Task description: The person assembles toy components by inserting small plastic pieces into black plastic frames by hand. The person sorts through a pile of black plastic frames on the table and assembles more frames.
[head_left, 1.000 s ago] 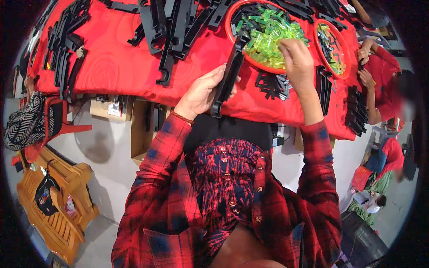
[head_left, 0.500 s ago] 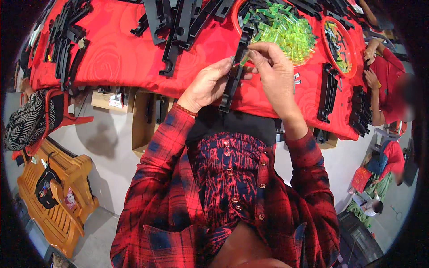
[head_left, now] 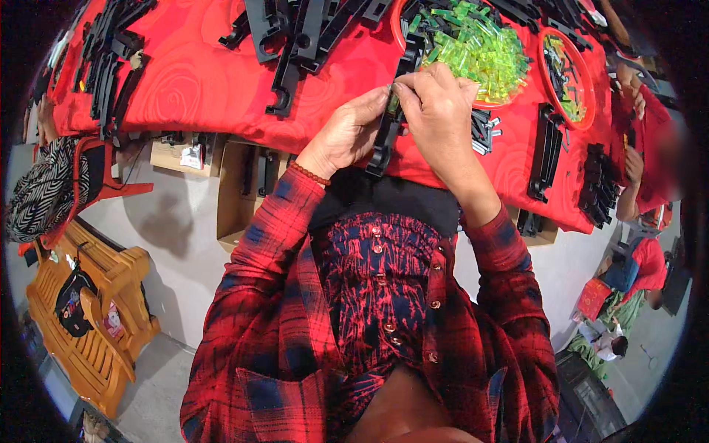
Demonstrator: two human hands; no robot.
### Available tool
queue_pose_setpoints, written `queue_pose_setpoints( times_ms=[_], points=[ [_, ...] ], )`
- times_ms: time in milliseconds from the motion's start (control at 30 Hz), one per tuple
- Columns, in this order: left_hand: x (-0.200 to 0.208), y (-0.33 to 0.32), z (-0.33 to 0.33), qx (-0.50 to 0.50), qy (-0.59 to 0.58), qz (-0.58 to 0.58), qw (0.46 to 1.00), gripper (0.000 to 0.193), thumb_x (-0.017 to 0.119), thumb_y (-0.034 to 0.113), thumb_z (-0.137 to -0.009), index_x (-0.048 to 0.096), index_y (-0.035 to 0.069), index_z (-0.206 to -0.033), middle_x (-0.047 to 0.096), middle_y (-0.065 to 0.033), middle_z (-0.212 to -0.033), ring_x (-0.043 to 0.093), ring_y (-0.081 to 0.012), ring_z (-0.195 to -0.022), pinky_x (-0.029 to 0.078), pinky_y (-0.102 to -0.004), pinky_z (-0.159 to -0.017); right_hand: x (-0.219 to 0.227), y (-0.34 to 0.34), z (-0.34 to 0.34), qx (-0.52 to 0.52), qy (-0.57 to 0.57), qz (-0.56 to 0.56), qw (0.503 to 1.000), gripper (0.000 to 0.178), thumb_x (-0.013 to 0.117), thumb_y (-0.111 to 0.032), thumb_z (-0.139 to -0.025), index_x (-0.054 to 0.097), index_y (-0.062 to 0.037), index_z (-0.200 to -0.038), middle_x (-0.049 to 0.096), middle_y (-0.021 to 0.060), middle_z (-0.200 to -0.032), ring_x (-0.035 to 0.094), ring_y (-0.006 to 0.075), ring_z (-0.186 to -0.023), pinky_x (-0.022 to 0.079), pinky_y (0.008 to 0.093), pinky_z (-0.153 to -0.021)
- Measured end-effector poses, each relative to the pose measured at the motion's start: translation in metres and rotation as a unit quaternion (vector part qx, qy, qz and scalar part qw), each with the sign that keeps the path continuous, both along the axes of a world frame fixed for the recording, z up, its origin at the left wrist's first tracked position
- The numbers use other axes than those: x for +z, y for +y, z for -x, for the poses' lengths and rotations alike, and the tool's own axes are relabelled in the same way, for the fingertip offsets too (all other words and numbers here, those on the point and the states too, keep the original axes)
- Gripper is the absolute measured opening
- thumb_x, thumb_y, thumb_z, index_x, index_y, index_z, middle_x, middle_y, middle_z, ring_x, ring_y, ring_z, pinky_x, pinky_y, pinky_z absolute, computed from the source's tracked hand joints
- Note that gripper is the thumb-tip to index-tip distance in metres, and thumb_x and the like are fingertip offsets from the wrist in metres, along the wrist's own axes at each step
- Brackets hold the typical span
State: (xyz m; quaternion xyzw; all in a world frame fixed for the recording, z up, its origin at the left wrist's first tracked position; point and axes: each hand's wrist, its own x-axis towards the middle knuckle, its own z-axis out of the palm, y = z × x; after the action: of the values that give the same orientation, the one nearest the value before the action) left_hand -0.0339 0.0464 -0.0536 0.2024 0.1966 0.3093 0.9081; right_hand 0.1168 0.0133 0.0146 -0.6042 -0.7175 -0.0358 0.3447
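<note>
My left hand (head_left: 346, 133) is closed round a long black plastic spirit level body (head_left: 379, 148), which stands tilted over the table's front edge. The fingers of my right hand (head_left: 442, 111) are pinched together at its upper middle, against a small green clear vial (head_left: 393, 102). My fingertips cover much of that vial, so I cannot tell how deep it sits in the black body. Just beyond my right hand, a heap of yellow-green vials (head_left: 480, 63) fills a red basin (head_left: 397, 29), with dark pieces at its left side.
More black level bodies (head_left: 301, 44) lie across the far table and in a pile (head_left: 111, 63) at left. Small black and silver pieces (head_left: 484, 133) lie right of my wrist. Beyond them are a smaller red basin (head_left: 589, 111), stacked black bodies (head_left: 543, 159) and a co-worker's hand (head_left: 633, 164).
My right fingers have moved slightly left, pressing closer over the vial on the black body. The small black and silver pieces show more. At right, the co-worker's hands have moved apart.
</note>
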Motion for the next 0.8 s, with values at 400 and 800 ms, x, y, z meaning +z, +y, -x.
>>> queue_pose_setpoints(
  times_ms=[400,800],
  points=[
    [-0.0064,0.0,0.0,-0.017,-0.026,-0.014,0.999,0.038,0.044,0.023,-0.107,0.048,0.001,-0.138,0.06,-0.0064,-0.125,0.06,-0.0162,-0.112,0.05,-0.0321,-0.099,0.0012,-0.0041,0.0017,0.015,-0.03,0.008,0.999,0.005,0.07,-0.014,-0.082,0.069,-0.0098,-0.079,0.058,0.0038,-0.078,0.057,0.0222,-0.08,0.033,0.04,-0.077],
    [-0.0074,-0.0009,-0.0019,-0.029,-0.016,-0.047,0.998,0.038,0.046,0.024,-0.107,0.048,0.004,-0.138,0.059,-0.0028,-0.127,0.056,-0.0122,-0.118,0.043,-0.0286,-0.104,0.0047,-0.0069,0.0007,0.018,-0.083,0.022,0.996,0.004,0.071,-0.012,-0.079,0.068,-0.01,-0.077,0.057,0.0031,-0.077,0.059,0.0213,-0.078,0.034,0.0396,-0.077]
  ],
)
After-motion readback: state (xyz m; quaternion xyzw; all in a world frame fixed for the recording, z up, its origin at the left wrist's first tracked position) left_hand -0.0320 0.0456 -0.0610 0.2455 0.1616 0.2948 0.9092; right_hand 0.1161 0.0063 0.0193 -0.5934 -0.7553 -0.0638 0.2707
